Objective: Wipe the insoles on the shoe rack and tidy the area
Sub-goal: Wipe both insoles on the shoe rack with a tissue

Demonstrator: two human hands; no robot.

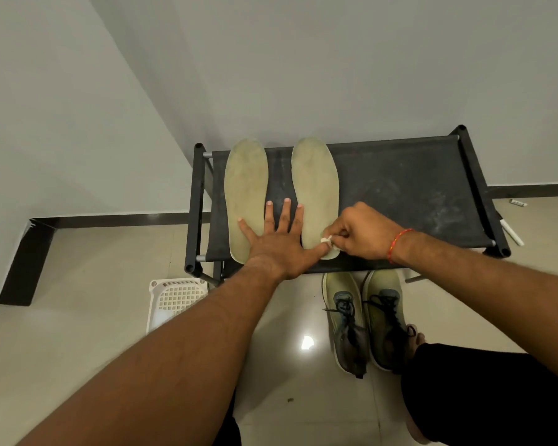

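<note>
Shoe rack (400, 188): black frame, dark dusty fabric top shelf, set against a grey wall in a corner.

Left insole (245, 188): pale yellow-green, marked with grime, lying flat on the top shelf near its left end, toe toward the wall.

Right insole (316, 188): same colour and wear, lying parallel just beside the first, a strip of bare fabric between them.

Left hand (277, 239): palm down, fingers straight and spread wide. Little finger on the left insole, middle fingers on the fabric strip, thumb reaching to the heel of the right insole.

Right hand (364, 233): fingers curled, pinching a small white wipe (327, 240) between thumb and fingertips, pressed at the heel end of the right insole, touching distance from the left thumb. Red thread (397, 244) round the wrist.

Pair of shoes (345, 304): olive-green, dark laces, side by side on the tiled floor in front of the rack, toes toward it.

White perforated plastic basket (178, 300): on the floor at the rack's left front leg, partly hidden by the left forearm.

White stick-like item (512, 233): on the floor by the rack's right end; kind unclear.
</note>
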